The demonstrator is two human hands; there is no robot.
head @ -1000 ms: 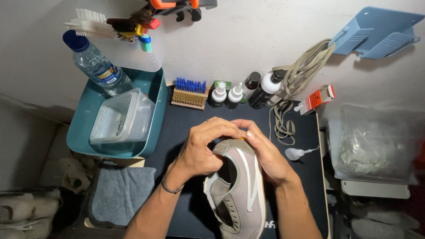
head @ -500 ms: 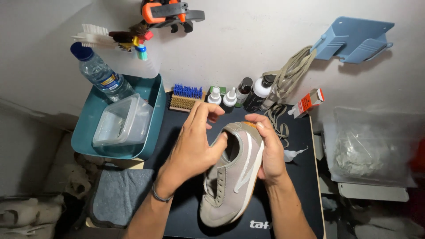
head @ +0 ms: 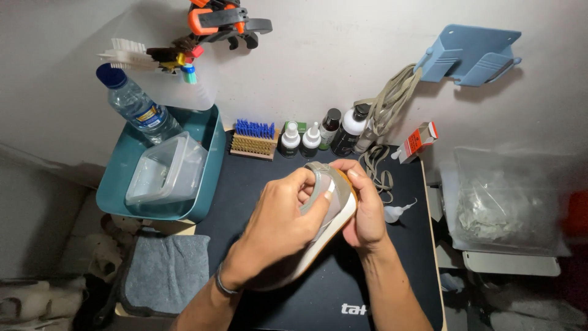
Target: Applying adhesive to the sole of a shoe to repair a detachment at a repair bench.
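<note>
While tilted, grey suede shoe (head: 327, 205) | left hand (head: 278, 230), right hand (head: 367, 211) gripping

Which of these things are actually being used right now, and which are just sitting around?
In use:
- grey shoe, tilted on its side above the black mat
- left hand and right hand, both gripping it

Lying about:
- blue-bristled brush
- small bottles
- water bottle in the teal tub
- grey towel
- loose laces
</note>
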